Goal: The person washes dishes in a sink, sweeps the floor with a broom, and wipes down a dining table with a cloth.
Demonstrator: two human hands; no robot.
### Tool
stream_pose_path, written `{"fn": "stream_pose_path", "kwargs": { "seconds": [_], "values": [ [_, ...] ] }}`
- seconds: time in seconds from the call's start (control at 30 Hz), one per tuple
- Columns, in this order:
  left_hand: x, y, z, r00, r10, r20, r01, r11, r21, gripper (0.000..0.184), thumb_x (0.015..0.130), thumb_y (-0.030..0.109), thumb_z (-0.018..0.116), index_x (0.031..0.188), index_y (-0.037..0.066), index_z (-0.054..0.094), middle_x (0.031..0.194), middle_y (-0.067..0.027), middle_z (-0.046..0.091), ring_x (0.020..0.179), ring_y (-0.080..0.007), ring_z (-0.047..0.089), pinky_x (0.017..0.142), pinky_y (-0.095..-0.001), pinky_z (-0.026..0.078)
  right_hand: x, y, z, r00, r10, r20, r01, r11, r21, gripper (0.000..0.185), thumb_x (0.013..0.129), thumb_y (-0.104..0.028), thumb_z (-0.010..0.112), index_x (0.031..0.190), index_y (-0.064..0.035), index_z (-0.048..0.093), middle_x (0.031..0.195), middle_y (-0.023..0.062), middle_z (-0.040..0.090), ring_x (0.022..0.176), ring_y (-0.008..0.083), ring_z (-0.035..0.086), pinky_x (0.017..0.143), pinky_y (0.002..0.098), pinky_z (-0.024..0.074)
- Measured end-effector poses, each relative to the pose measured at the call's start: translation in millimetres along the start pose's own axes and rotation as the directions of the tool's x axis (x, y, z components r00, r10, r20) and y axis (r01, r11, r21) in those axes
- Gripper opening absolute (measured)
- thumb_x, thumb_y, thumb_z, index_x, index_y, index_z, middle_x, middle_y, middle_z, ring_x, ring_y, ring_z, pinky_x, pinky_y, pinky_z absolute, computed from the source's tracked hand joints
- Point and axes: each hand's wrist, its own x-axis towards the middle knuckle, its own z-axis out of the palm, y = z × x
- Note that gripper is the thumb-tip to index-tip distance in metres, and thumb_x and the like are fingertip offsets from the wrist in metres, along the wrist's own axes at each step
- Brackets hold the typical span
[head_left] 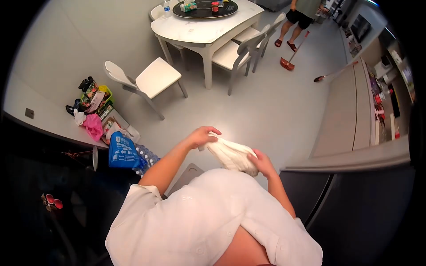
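A bunched, folded white cloth (233,153) is stretched between my two hands, in front of my belly and above the floor. My left hand (204,136) is closed on its upper left end, with the index finger reaching over the top. At the lower right end, my right hand (262,163) grips it, thumb on the near side and the other fingers mostly hidden. The folds do not show whether it is a towel or a garment.
A white chair (157,77) stands ahead, left of the white dining table (186,30). Bags, including a blue bag (123,150), and bottled water (146,157) line the left wall. A person (295,26) stands beyond, near a broom (287,64). Cabinets (341,111) run along the right.
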Motion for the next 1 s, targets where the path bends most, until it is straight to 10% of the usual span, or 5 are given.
{"fn": "stream_pose_path", "kwargs": {
  "seconds": [0.27, 0.5, 0.53, 0.7, 1.0],
  "values": [
    [124.6, 219.7, -175.3, 0.861, 0.330, -0.388, -0.430, 0.879, -0.206, 0.051, 0.087, -0.007, 0.060, 0.136, 0.007, 0.057, 0.126, -0.0087, 0.063, 0.110, -0.0150, 0.062, 0.096, -0.0279, 0.051, 311.4, -249.5, -89.6, 0.909, -0.359, 0.213, 0.407, 0.875, -0.263, 0.046, 0.103, -0.047, 0.048, 0.125, -0.0098, 0.062, 0.084, 0.0071, 0.065, 0.077, 0.0171, 0.056, 0.074, 0.0337, 0.0473],
    [274.1, 348.8, -365.4, 0.582, 0.643, -0.498, -0.789, 0.594, -0.156, 0.063, 0.090, 0.000, 0.067, 0.148, 0.005, 0.044, 0.136, -0.0129, 0.057, 0.115, -0.0170, 0.060, 0.099, -0.0300, 0.050, 506.9, -444.3, -103.2, 0.661, -0.750, -0.022, 0.619, 0.562, -0.549, 0.048, 0.101, -0.037, 0.056, 0.140, -0.0085, 0.055, 0.118, 0.0216, 0.066, 0.108, 0.0310, 0.064, 0.090, 0.0377, 0.0504],
    [312.5, 343.5, -396.9, 0.627, 0.561, -0.541, -0.724, 0.677, -0.136, 0.065, 0.090, 0.006, 0.069, 0.149, 0.004, 0.042, 0.136, -0.0149, 0.057, 0.115, -0.0187, 0.061, 0.098, -0.0313, 0.051, 551.5, -449.8, -103.0, 0.507, -0.860, 0.052, 0.665, 0.352, -0.658, 0.051, 0.101, -0.036, 0.056, 0.142, -0.0055, 0.052, 0.128, 0.0235, 0.062, 0.119, 0.0341, 0.061, 0.094, 0.0393, 0.0498],
    [448.9, 230.1, -487.0, 0.567, 0.254, -0.783, 0.144, 0.906, 0.398, 0.086, 0.085, 0.047, 0.074, 0.146, -0.003, 0.040, 0.135, -0.0277, 0.057, 0.117, -0.0333, 0.061, 0.098, -0.0416, 0.049, 707.4, -424.8, -60.2, 0.779, -0.608, -0.154, 0.431, 0.698, -0.572, 0.058, 0.102, -0.037, 0.052, 0.144, 0.0016, 0.045, 0.145, 0.0257, 0.048, 0.135, 0.0408, 0.046, 0.109, 0.0421, 0.0407],
    [462.6, 95.2, -544.7, 0.549, -0.545, -0.634, 0.071, 0.786, -0.614, 0.071, 0.102, 0.053, 0.047, 0.144, -0.003, 0.042, 0.144, -0.0193, 0.051, 0.127, -0.0309, 0.053, 0.105, -0.0411, 0.043, 915.7, -348.6, 26.0, 0.851, -0.520, 0.073, 0.255, 0.288, -0.923, 0.091, 0.093, -0.064, 0.049, 0.152, 0.0019, 0.032, 0.157, 0.0364, 0.020, 0.148, 0.0494, 0.014, 0.119, 0.0603, 0.0082]
  ]
}}
